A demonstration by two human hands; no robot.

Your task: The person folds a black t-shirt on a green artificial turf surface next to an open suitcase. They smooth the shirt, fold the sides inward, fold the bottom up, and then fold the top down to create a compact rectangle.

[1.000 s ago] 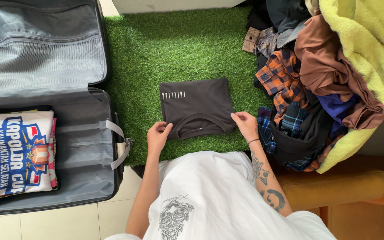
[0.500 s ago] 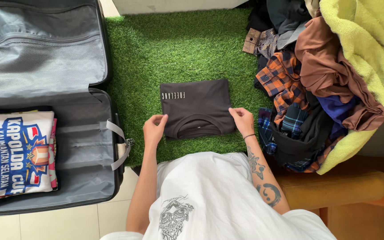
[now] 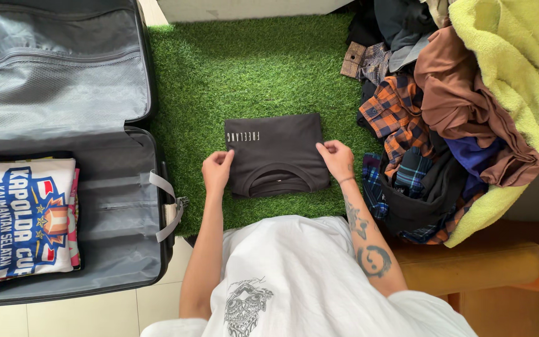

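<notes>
A folded dark brown T-shirt [image 3: 276, 146] lies flat on a green artificial-grass mat [image 3: 244, 68], collar toward me. My left hand [image 3: 217, 170] grips its left edge with thumb and fingers. My right hand [image 3: 336, 160] pinches its right edge about halfway up. Both hands sit on opposite sides of the shirt, which still rests on the mat.
An open grey suitcase [image 3: 120, 224] lies at the left, with folded printed shirts [image 3: 20, 218] stacked in its near half. A heap of loose clothes [image 3: 432, 125] and a yellow-green towel [image 3: 519, 68] fills the right. An orange cushion [image 3: 469, 265] sits near right.
Both hands have slid up the shirt's sides, from the collar end toward its middle. The shirt stays in the same place.
</notes>
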